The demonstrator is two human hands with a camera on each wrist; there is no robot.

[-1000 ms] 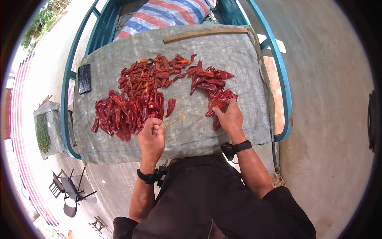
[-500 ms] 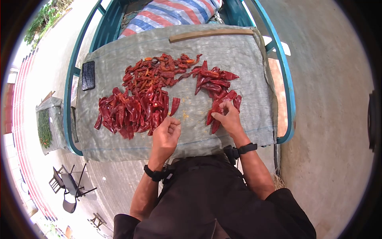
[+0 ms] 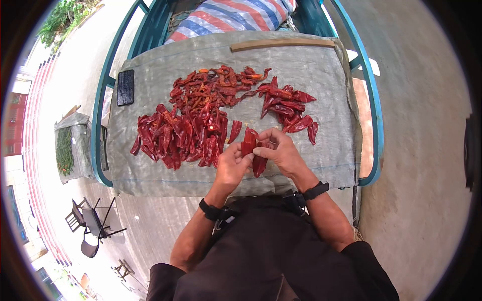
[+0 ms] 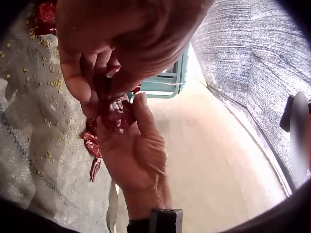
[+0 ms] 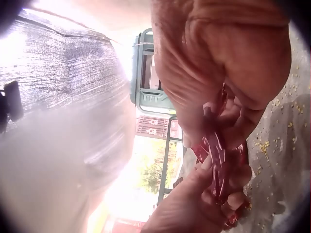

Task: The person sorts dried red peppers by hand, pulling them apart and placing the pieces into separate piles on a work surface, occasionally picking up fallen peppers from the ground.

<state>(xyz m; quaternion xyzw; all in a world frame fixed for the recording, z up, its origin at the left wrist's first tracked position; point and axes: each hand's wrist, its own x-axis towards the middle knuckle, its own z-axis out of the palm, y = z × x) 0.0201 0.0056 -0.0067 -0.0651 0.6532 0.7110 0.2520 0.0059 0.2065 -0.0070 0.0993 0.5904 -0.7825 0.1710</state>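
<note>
Both hands meet near the front of the sheet over a dried red chili pepper [image 3: 249, 142]. My left hand [image 3: 230, 169] pinches it between thumb and fingers from the left. From the right, my right hand [image 3: 288, 154] grips it too, and a darker red part [image 3: 259, 166] hangs below its thumb. In the right wrist view the pepper [image 5: 221, 167] stretches between the two hands, partly hidden by fingers. Left of the hands lies a heap of glossy red peppers [image 3: 168, 135]. Behind that spreads a heap of shrivelled peppers [image 3: 213, 90]; a smaller group [image 3: 286, 104] lies to the right.
A grey woven sheet [image 3: 331, 155] covers the surface, with pale seeds [image 4: 58, 87] scattered on it. A phone [image 3: 125, 88] lies at its left, a wooden strip [image 3: 283, 44] along the back. Teal rails [image 3: 374, 135] border both sides. A striped bag [image 3: 231, 17] sits behind.
My right hand has brought a pepper from the right group back toward the middle. My left hand has moved right from the heap and now grips the pepper as well. The view has shifted slightly.
</note>
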